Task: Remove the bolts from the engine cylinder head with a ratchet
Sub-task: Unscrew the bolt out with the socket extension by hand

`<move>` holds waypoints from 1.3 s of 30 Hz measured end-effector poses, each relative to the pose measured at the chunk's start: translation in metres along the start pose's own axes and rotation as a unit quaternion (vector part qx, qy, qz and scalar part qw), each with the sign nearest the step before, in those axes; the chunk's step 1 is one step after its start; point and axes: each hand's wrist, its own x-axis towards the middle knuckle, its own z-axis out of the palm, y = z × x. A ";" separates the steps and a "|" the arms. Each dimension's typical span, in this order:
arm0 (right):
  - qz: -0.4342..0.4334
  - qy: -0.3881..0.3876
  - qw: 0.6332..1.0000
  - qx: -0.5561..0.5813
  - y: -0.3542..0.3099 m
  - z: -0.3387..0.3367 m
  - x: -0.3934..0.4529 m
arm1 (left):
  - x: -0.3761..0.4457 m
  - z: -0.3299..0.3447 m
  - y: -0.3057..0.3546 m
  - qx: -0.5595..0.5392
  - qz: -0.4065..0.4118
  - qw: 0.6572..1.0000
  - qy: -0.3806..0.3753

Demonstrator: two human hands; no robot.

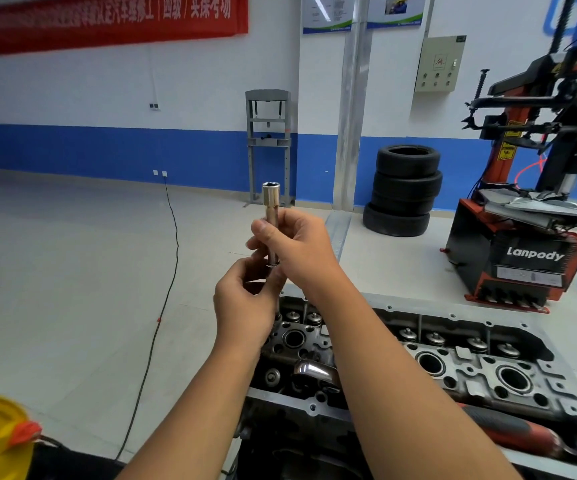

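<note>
Fingers (262,233) of your right hand (294,251) wrap a long steel socket (271,216), upright above the cylinder head's (453,368) far-left end; your left hand (245,303) pinches its base. It's rigid, smooth, probably slippery: grip mid-shaft. A red-handled ratchet (508,431) lies near right.

The cylinder head (470,372) lies below both hands, with the tire stack (405,190) behind it and the tire changer (536,202) to its right.
</note>
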 end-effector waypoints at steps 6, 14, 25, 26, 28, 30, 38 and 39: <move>0.007 -0.015 1.000 0.003 0.000 0.004 0.001 | -0.002 0.004 0.003 -0.015 0.003 0.998 -0.057; 0.000 0.024 0.999 0.028 -0.004 -0.001 -0.002 | 0.001 -0.001 -0.001 0.016 0.006 1.000 0.023; 0.001 -0.003 0.999 0.047 -0.005 0.000 -0.003 | -0.002 -0.001 0.003 0.003 0.017 1.000 0.013; -0.009 0.006 0.999 0.042 -0.005 -0.001 -0.003 | -0.002 -0.001 0.003 0.008 0.021 1.000 0.020; -0.021 0.024 0.999 0.043 -0.005 -0.002 -0.004 | -0.002 -0.001 0.003 0.011 0.023 1.000 0.016; -0.020 0.035 0.998 0.054 -0.005 -0.002 -0.004 | -0.002 0.001 0.004 -0.009 0.019 1.000 -0.017; -0.011 0.011 0.999 0.046 -0.004 0.000 -0.003 | -0.003 0.000 0.003 0.000 0.022 1.000 0.007; -0.014 0.013 0.999 0.050 -0.004 -0.001 -0.003 | -0.003 0.000 0.003 0.006 0.021 1.000 0.014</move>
